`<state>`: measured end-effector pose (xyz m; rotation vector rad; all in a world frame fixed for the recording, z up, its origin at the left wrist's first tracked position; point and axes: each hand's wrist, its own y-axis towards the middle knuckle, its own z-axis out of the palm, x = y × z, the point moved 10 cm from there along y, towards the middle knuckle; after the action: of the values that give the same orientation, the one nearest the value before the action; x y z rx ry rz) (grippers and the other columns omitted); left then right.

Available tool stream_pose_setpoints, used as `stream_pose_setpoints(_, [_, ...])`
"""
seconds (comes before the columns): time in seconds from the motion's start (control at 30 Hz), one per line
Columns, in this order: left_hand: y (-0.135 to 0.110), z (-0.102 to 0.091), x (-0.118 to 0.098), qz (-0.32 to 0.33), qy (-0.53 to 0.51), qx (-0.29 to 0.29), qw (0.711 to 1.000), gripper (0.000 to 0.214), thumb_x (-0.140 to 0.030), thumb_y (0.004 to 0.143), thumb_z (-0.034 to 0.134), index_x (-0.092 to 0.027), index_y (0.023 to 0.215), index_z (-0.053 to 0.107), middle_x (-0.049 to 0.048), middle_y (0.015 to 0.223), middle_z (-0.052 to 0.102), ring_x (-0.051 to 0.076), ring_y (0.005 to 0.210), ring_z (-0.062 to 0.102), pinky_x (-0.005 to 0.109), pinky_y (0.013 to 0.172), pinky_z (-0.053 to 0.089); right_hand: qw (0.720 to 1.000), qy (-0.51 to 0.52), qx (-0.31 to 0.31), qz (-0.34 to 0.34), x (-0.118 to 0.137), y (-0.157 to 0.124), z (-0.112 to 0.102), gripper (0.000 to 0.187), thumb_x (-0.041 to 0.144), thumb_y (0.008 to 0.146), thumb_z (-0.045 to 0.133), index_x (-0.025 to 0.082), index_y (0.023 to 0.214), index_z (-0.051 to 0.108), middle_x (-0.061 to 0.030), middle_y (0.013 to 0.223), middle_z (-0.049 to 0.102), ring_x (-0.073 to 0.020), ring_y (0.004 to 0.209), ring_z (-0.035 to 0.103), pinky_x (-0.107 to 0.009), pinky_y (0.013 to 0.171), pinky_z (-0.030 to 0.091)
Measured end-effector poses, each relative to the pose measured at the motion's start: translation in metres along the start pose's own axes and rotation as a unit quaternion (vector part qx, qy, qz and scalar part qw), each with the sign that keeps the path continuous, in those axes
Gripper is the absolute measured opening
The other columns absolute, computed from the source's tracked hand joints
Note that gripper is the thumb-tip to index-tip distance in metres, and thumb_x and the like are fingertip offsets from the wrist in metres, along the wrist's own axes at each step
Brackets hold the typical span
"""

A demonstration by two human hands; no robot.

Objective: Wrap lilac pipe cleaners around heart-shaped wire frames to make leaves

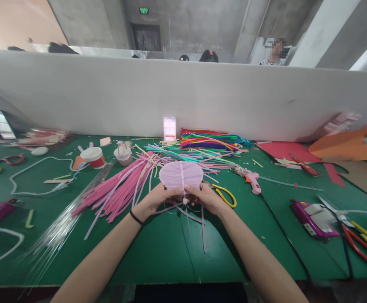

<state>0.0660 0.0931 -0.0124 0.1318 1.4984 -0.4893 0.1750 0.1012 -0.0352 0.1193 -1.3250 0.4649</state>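
Observation:
A pale lilac piece made of fuzzy pipe cleaners point(170, 174), wide and rounded with a raised strip down its middle, is held up over the table between both hands. My left hand point(162, 195) is closed on its lower left edge. My right hand point(208, 197) grips the lower right edge, and the thumbs nearly meet at the middle. Just below the thumbs shows a small white tuft point(185, 201) with thin strands hanging from it. Loose lilac pipe cleaners point(204, 235) lie under the hands. The fingers behind the piece are mostly hidden.
Pink pipe cleaners point(116, 189) lie to the left, beside thin clear-looking rods point(66, 219). Multicoloured pipe cleaners point(208, 141) are heaped behind. A pink glue gun point(252, 182), yellow-handled scissors point(226, 195) and a purple power strip point(314, 221) are on the right. A paper cup point(94, 158) stands left.

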Motion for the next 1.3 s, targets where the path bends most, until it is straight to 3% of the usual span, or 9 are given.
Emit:
stream_pose_setpoints(0.5, [0.004,-0.005,-0.007,0.056,0.009,-0.062,0.996,0.037,-0.032,0.063,0.077,-0.015,0.094,0.069,0.0071,0.081,0.072,0.019,0.067,0.063,0.024,0.052,0.042,0.993,-0.084,-0.055,-0.058,0.018,-0.003,-0.006,0.032,0.045,0.065,0.075,0.015,0.069,0.066,-0.0006,0.056,0.064,-0.0105,0.047,0.053,-0.022,0.044,0.038])
stream_pose_setpoints(0.77, [0.008,-0.012,0.013,-0.018,-0.057,-0.051,0.997,0.035,-0.041,0.068,0.074,-0.014,0.089,0.069,0.0092,0.08,0.071,0.018,0.067,0.064,0.025,0.055,0.046,0.997,0.023,-0.064,-0.045,0.012,0.001,-0.01,0.041,0.058,0.071,0.065,0.018,0.075,0.065,-0.0007,0.06,0.064,-0.0118,0.051,0.056,-0.022,0.043,0.038])
stream_pose_setpoints(0.93, [0.007,-0.012,0.01,-0.017,-0.055,-0.045,0.997,0.035,-0.034,0.065,0.079,-0.013,0.091,0.07,0.008,0.085,0.071,0.015,0.067,0.062,0.023,0.057,0.046,0.997,0.018,-0.056,-0.047,0.012,0.001,-0.01,0.04,0.057,0.071,0.066,0.018,0.077,0.065,-0.0013,0.064,0.065,-0.0123,0.055,0.057,-0.022,0.044,0.038])
stream_pose_setpoints(1.1, [0.007,-0.012,0.007,-0.008,-0.072,-0.058,0.996,0.027,-0.031,0.064,0.08,-0.012,0.08,0.071,0.0041,0.069,0.069,0.011,0.059,0.058,0.022,0.059,0.045,0.997,0.04,-0.042,-0.051,0.013,0.002,-0.008,0.04,0.057,0.068,0.069,0.017,0.072,0.063,0.001,0.059,0.062,-0.0112,0.053,0.054,-0.023,0.047,0.037])
stream_pose_setpoints(1.3, [0.01,-0.01,0.009,-0.009,-0.114,-0.04,0.993,0.025,-0.029,0.063,0.081,-0.011,0.076,0.071,0.0028,0.066,0.068,0.009,0.057,0.057,0.022,0.061,0.045,0.996,0.071,-0.032,-0.037,0.012,0.001,-0.006,0.04,0.055,0.068,0.07,0.016,0.072,0.062,0.0015,0.058,0.061,-0.0104,0.054,0.054,-0.022,0.047,0.035])
